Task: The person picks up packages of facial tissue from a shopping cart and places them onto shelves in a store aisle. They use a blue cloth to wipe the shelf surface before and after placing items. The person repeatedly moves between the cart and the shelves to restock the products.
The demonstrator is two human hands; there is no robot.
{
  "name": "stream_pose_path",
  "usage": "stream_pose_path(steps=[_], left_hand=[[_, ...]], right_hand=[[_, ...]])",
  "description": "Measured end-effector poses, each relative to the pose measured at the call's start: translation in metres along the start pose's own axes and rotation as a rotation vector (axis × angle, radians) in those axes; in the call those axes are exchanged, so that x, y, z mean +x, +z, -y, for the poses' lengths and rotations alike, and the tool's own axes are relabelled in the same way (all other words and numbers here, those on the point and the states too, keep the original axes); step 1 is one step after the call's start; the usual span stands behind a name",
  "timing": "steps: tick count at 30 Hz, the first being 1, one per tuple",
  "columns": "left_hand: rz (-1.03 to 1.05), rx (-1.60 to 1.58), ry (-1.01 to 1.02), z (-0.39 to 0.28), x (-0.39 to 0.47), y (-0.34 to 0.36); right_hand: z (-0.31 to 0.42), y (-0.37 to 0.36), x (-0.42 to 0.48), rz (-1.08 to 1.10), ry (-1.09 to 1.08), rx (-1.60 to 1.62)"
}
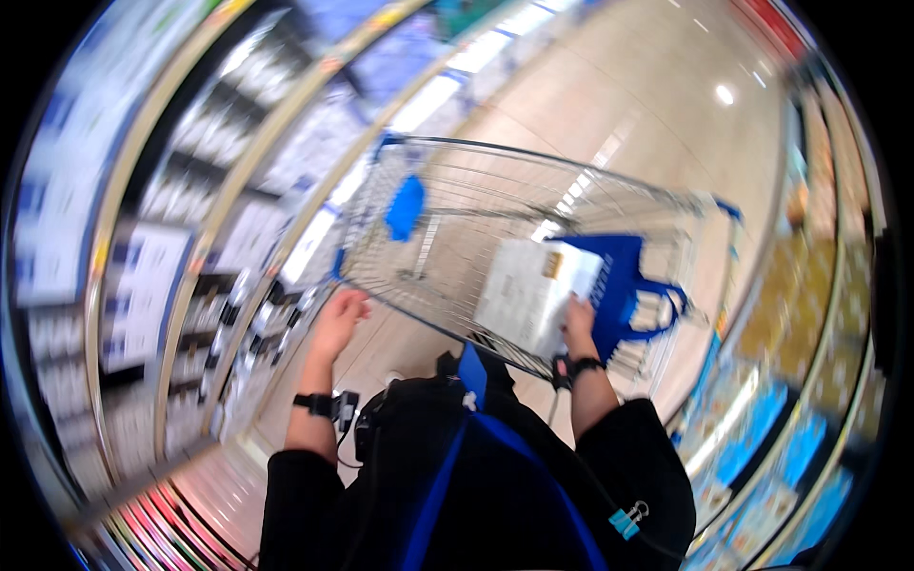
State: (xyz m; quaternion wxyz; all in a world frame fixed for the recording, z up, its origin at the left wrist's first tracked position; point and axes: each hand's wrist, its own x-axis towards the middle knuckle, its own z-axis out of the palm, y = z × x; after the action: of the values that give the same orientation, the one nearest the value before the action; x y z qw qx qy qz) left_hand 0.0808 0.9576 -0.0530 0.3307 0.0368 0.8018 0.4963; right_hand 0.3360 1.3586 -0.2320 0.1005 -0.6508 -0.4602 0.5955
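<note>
A wire shopping cart [493, 146] with dark rims and blue corner pieces stands before me. My right hand [580, 321] has hold of the edge of a white and grey box [518, 292] with a brown-gold patch. The box is over or inside the cart; I cannot tell if it rests on the bottom. Beside it lies a dark blue bag [621, 275] with looped handles, partly covered by the box. My left hand [345, 314] is just off the cart's near left corner, fingers loosely curled and holding nothing.
Blurred shelves [243, 164] of white packages run along the left. More shelves [771, 342] with gold and light blue packages line the right. A bright blue piece [405, 207] is on the cart's left side. Shiny tiled floor [643, 93] stretches ahead.
</note>
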Motion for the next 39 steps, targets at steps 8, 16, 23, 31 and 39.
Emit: stream_pose_path(steps=[8,16,23,31,39], left_hand=[[-0.183,-0.121,0.007,0.046,-0.094,-0.068],[-0.394,-0.315,0.153,0.163,-0.212,-0.161],[-0.483,-0.072,0.115,0.194,-0.329,-0.232],[-0.500,-0.069,0.162,0.251,-0.370,-0.284],[-1.025,-0.335,0.077,0.312,-0.434,-0.414]], right_hand=[[0.051,0.055,-0.041,0.211,-0.471,-0.169],[0.159,0.074,-0.290,0.237,-1.183,-0.585],[0.147,0.139,-0.516,0.213,-1.790,-0.656],[0.041,0.303,-0.641,0.917,-1.717,-0.262],[-0.070,0.447,-0.811,1.429,-2.092,0.166]])
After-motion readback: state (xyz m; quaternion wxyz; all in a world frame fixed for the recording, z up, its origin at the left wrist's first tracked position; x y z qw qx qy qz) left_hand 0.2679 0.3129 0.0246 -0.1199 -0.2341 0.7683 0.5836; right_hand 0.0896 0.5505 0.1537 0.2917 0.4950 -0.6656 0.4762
